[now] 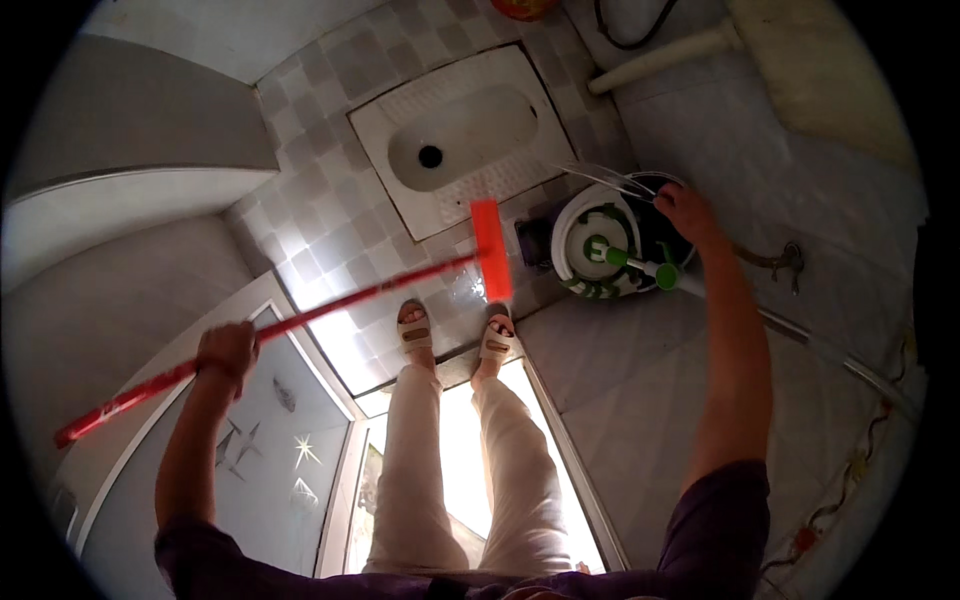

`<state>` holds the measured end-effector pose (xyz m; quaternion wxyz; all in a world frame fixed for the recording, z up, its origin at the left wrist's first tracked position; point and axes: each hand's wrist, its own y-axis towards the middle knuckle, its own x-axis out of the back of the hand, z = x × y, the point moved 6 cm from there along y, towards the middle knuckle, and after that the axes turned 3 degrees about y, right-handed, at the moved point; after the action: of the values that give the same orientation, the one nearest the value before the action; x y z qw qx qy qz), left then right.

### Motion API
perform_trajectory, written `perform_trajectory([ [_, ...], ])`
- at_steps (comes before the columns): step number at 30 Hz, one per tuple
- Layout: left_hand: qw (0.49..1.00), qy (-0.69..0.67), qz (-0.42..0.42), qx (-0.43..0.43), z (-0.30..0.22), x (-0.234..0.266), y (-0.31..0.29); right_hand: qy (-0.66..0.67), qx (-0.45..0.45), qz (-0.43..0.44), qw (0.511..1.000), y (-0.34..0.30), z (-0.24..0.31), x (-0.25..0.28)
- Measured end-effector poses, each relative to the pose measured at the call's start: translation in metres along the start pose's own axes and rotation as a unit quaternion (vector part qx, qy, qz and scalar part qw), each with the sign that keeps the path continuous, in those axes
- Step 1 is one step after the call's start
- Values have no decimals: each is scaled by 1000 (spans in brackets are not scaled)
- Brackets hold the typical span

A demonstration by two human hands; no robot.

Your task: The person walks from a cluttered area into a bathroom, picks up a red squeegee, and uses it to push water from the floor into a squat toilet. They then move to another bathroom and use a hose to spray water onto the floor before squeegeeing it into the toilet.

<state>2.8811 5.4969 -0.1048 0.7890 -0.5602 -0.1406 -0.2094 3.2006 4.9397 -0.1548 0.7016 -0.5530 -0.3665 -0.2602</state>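
Observation:
My left hand (228, 350) is wrapped round the shaft of a red long-handled broom (340, 302). Its flat red head (490, 250) is over the tiles just ahead of my feet; whether it has bristles or a blade, I cannot tell. At the right, my right hand (682, 212) is closed at the far rim of a mop bucket (576, 240), where its thin pale handle (610, 178) meets my fingers. A mop (690, 282) with green and white fittings stands in the bucket, its metal pole running off to the right under my forearm.
A white squat toilet (420, 190) is set in the tiled floor (330, 170) ahead. Beyond the bucket are a wall tap (790, 258) and a pale pipe (665, 58). An opened door (270, 430) stands left. My sandalled feet (414, 325) are at the doorway sill.

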Motion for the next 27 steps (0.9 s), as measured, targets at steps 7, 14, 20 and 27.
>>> perform_trajectory([
  [7,991,127,31,-42,-23,-2,-159,193,51,-5,980,-35,10,19],
  [14,989,101,-61,92,12,10,-200,37,44,31,998,-50,17,19],
  [20,978,58,-96,178,53,-25,-195,-59,7,39,997,-51,14,-13],
  [27,976,-32,-118,178,68,-38,-177,-123,-42,15,991,-49,19,-5],
])
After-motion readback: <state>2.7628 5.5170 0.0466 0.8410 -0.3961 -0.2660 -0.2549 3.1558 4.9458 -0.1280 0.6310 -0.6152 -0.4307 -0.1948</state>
